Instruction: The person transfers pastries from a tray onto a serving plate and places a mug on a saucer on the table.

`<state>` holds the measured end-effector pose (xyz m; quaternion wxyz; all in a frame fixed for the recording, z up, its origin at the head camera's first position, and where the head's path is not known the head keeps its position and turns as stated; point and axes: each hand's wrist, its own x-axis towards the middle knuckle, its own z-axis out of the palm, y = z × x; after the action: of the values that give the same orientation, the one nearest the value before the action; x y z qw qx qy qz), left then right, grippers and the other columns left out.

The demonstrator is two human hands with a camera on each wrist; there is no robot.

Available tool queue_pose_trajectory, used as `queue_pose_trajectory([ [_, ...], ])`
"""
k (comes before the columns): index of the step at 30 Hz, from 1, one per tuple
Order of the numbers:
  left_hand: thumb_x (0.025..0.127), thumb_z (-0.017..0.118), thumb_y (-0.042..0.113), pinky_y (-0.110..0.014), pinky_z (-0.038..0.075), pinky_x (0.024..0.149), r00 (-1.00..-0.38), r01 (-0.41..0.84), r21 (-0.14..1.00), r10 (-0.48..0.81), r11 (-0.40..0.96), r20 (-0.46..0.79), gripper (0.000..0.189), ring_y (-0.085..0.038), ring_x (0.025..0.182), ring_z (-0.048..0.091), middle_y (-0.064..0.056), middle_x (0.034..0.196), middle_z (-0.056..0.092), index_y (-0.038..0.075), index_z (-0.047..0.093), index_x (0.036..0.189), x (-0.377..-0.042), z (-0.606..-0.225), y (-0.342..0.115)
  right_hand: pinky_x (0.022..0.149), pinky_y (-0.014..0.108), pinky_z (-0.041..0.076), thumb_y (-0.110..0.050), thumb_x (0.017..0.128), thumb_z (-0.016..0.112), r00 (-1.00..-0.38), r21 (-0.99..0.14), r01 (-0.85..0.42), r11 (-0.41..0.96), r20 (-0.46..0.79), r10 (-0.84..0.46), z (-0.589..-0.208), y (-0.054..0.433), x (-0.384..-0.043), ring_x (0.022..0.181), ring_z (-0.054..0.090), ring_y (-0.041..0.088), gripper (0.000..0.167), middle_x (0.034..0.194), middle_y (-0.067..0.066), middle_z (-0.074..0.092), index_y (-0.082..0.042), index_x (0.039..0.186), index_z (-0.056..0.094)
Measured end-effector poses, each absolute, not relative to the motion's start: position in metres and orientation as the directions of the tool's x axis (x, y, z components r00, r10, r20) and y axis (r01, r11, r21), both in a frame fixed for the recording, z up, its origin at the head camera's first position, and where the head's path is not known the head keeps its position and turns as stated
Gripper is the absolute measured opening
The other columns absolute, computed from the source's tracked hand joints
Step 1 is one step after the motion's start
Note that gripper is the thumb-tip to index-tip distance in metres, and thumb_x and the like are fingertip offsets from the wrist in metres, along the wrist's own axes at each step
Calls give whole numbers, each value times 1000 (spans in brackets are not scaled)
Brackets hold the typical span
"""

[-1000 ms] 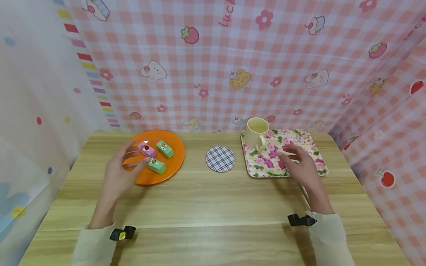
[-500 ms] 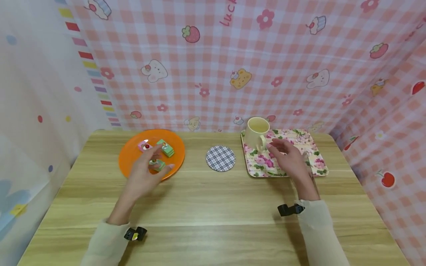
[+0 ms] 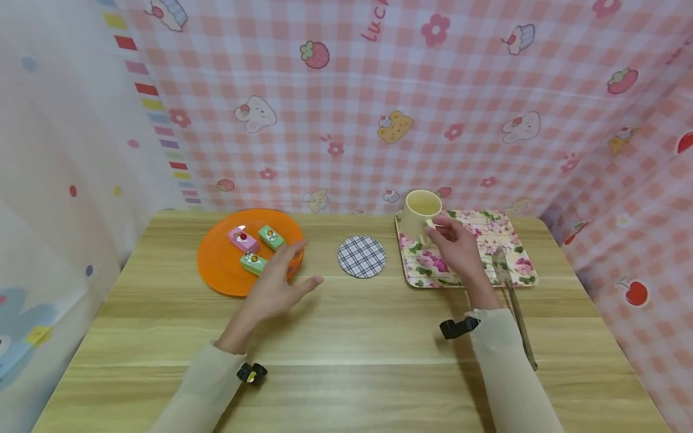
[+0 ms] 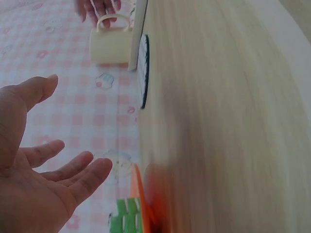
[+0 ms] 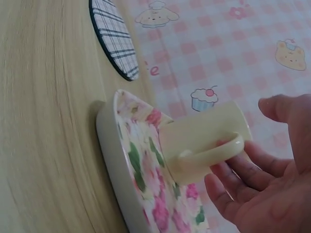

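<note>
A cream cup (image 3: 421,210) stands at the back left corner of a floral tray (image 3: 487,231). My right hand (image 3: 440,231) is at the cup's handle (image 5: 214,153); in the right wrist view its fingers (image 5: 243,179) lie relaxed just under the handle, thumb above, not curled round it. My left hand (image 3: 298,267) hovers open, fingers (image 4: 73,170) spread, over the right edge of an orange plate (image 3: 222,270). On the plate lie a pink cake piece (image 3: 242,239) and two green ones (image 3: 271,236) (image 3: 253,262). A checked round coaster (image 3: 361,257) lies between plate and tray.
A knife (image 3: 514,307) lies from the tray's right part down onto the wooden table (image 3: 346,337). Pink checked cloth walls close in the back and right; a pale curtain hangs on the left.
My left hand has moved right, from over the cakes to the plate's right edge. My right hand has slid left across the tray to the cup's handle, uncovering the knife.
</note>
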<state>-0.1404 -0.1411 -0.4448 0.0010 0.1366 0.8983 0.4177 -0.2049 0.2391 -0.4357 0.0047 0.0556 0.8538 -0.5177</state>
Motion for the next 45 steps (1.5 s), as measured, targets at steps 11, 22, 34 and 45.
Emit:
queue_pose_trajectory([
  [11,91,80,36,-53,51,114,-964,208,812,256,546,75,83,-37,140,50,-14,153,46,14,37,158,-155,-455,-116,93,35,60,-46,101,61,-965,-934,203,293,-140,221,-443,227,-213,108,65,19,34,119,9,70,-17,118,53],
  [22,90,80,31,-54,47,117,-961,223,789,266,572,78,80,-37,138,50,-15,154,46,13,40,157,-174,-468,-95,90,35,57,-50,106,49,-971,-935,205,288,-157,181,-455,225,-219,104,62,22,48,116,9,68,-7,121,62],
  [34,86,84,26,-49,37,126,-963,182,810,268,557,33,82,-33,146,43,-14,157,45,11,43,155,-195,-478,-79,93,36,57,-39,109,46,-986,-982,126,144,-107,131,-460,224,-223,96,58,14,40,98,-2,61,-1,119,57],
  [45,79,88,17,-51,37,125,-962,159,787,274,597,-14,92,-34,143,43,-15,155,46,8,40,157,-203,-484,-65,87,33,58,-23,110,47,-974,-992,127,-3,-125,190,-457,220,-223,90,56,16,24,88,1,57,-1,105,54],
])
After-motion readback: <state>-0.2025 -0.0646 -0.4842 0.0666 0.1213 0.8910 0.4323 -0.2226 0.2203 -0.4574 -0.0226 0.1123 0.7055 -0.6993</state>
